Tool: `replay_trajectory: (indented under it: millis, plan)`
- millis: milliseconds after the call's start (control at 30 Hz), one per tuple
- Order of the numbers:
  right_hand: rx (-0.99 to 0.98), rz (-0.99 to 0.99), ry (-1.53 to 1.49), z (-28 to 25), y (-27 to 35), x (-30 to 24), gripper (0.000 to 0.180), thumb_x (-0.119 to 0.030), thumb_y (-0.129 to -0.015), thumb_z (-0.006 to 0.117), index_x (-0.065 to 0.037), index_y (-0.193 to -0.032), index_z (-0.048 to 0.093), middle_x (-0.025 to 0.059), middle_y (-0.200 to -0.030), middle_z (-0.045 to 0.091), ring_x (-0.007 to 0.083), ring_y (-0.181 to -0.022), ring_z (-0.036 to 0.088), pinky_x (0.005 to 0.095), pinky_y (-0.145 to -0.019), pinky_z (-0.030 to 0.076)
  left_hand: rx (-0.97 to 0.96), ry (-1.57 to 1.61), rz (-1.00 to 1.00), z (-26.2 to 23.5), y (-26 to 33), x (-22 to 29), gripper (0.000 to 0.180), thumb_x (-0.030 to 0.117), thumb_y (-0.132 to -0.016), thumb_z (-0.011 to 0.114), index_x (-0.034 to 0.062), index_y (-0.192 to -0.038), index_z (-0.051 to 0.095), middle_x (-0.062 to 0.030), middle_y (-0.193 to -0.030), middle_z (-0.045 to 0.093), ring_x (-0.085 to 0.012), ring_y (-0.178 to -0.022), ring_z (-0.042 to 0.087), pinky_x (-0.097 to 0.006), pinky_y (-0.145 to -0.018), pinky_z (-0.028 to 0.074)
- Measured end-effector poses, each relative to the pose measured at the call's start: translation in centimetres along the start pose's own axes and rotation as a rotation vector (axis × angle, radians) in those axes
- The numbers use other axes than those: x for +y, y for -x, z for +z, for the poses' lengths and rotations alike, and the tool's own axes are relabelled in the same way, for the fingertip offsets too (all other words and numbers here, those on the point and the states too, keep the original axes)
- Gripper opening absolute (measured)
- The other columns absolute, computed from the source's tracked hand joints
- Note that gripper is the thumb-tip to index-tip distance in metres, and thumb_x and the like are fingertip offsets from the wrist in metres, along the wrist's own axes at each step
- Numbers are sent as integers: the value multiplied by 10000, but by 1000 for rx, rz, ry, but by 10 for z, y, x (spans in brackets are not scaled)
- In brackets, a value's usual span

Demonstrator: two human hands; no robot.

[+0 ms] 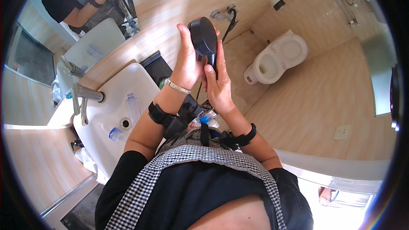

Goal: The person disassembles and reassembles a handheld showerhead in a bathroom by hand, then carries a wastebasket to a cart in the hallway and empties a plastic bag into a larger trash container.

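Now both hands are raised in front of the person and they hold a black round shower head with a black handle (204,38). The left hand (187,61) has its fingers closed around the left side of the round head, with the thumb pointing up along its edge. The right hand (218,86) grips the handle just below, fingers wrapped on it, and one fingertip reaches up beside the head. The two hands touch each other around the handle. A black hose (199,90) hangs down from the handle between the wrists. On the left wrist there is a silver bracelet (177,87), and below it a black strap with a small device (167,119); the right wrist carries a black strap (247,136) also.

To the left, below the hands, stands a white ceramic washbasin (128,81) with a metal tap (85,94). A clear plastic bottle (133,108) lies inside the basin. Well apart to the right is a white toilet (281,57) on the beige tiled floor (332,98).
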State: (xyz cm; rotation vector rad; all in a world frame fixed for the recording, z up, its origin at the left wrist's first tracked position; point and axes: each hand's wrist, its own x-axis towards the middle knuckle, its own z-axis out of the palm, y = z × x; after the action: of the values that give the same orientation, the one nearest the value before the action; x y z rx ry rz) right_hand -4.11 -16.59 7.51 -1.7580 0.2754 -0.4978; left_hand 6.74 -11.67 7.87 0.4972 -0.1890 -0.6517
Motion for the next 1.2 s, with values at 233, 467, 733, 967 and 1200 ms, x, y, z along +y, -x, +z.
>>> replay_trajectory:
  millis: [233, 467, 733, 967, 1200]
  plan:
    - [37, -62, -4, 3, -1, 9, 608, -147, -998, 452, -144, -1516, 135, 22, -932, 580, 62, -662, 481, 214, -573, 446, 1, -25, 72, 14, 5, 3, 894, 776, -803, 304, 67, -1337, 412, -128, -1165, 583, -246, -1122, 560, -402, -997, 452]
    - [-33, 6, -71, -2, -2, -1, 586, -162, -1013, 416, -123, -1515, 116, -20, -779, 517, 52, -577, 419, 197, -501, 392, -89, -288, 287, 7, 0, -4, 872, 736, -801, 418, 94, -1385, 335, -118, -1208, 534, -223, -1116, 543, -384, -1015, 431]
    - [-169, 345, -468, -13, 2, -7, 584, -285, -1021, 399, -165, -1512, 108, 37, -748, 490, 88, -534, 456, 221, -446, 411, -231, -1217, 979, -17, -13, 8, 794, 299, -739, 777, 54, -1366, 355, -170, -1352, 385, -314, -1229, 413, -401, -1041, 345]
    - [-107, 285, -505, -15, 3, 3, 552, -304, -1017, 405, -191, -1501, 164, 48, -757, 490, 90, -538, 443, 220, -463, 409, -185, -922, 795, -8, -7, 2, 909, 463, -799, 688, 26, -1454, 235, -175, -1441, 327, -300, -1328, 343, -385, -1087, 315]
    - [-77, 199, -288, -22, -4, -5, 584, -271, -1018, 415, -159, -1514, 129, 11, -691, 466, 63, -535, 412, 197, -466, 376, -56, -127, 110, 17, 5, 1, 742, 590, -924, 433, 57, -1423, 297, -106, -1242, 505, -213, -1179, 482, -373, -1011, 398]
